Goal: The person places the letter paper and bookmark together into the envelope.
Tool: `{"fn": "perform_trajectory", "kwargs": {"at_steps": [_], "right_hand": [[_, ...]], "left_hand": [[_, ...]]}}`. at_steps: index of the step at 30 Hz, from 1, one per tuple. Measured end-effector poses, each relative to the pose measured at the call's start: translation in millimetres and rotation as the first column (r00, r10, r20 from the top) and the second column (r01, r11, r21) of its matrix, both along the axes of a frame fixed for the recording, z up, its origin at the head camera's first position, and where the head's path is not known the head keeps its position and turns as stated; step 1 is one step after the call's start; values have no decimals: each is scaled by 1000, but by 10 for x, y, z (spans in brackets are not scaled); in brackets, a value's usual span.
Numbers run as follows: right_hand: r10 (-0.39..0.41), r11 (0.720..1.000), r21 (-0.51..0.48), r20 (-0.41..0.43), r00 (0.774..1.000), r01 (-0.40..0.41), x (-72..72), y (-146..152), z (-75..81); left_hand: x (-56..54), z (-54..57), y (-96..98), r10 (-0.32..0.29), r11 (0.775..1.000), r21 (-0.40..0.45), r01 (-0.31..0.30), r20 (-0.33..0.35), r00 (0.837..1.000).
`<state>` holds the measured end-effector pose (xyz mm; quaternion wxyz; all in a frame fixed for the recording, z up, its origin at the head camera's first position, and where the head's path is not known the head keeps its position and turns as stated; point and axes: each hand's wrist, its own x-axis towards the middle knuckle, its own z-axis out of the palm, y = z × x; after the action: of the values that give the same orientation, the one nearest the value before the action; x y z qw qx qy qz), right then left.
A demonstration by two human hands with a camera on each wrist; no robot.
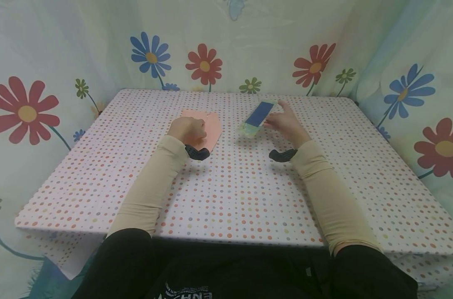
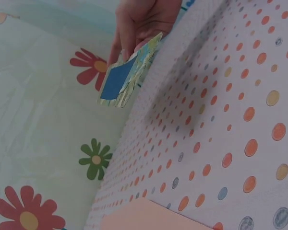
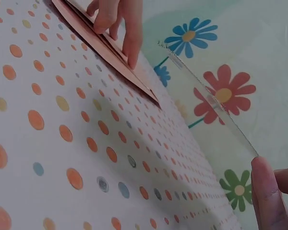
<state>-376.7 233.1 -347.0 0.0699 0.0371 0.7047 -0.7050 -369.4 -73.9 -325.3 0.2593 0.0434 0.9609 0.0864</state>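
My left hand (image 1: 187,129) grips a flat pink envelope (image 1: 210,126) low over the table, fingers bent down at it. Seen from the right wrist, the envelope (image 3: 98,45) shows two layers slightly parted, with the left fingers (image 3: 132,45) at the upper one. My right hand (image 1: 284,122) pinches a thin rectangular packet (image 1: 262,113) by its edge, holding it tilted above the table. This packet is pale green and yellow with a blue panel, as the left wrist view shows (image 2: 120,79). Its thin edge faces the right wrist camera, beside the right thumb (image 3: 265,179).
A white dotted cloth covers the table (image 1: 234,199), whose front edge lies close to the person's body. Flowered curtains (image 1: 267,50) hang behind the table and on both sides. A black wrist device (image 1: 197,153) sits on each forearm, over beige sleeves.
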Motion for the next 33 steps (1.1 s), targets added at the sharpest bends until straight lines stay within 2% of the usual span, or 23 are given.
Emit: {"fn": "perform_trajectory", "kwargs": {"at_steps": [11,15,17,23,26,33], "right_hand": [[-10,999,-42,12,1000,10,25,-216,24],[-15,999,-46,9,1000,15,46,-290,21],[-18,999,-44,9,1000,19,50,-326,12],[-36,999,-22,-2,999,36,45,-432,-35],[-53,999,-7,-1,999,53,36,-475,-54],[-80,996,29,7,997,80,13,-552,-87]], "left_hand": [[25,-13,1,6,1000,2,-6,-36,999],[20,-9,0,-39,999,-27,37,-51,998],[15,-4,2,-57,998,-42,55,-49,997],[20,16,17,-14,1000,-23,13,-21,1000],[16,14,16,-43,998,-52,42,-30,999],[3,13,0,-60,997,-40,60,-13,998]]}}
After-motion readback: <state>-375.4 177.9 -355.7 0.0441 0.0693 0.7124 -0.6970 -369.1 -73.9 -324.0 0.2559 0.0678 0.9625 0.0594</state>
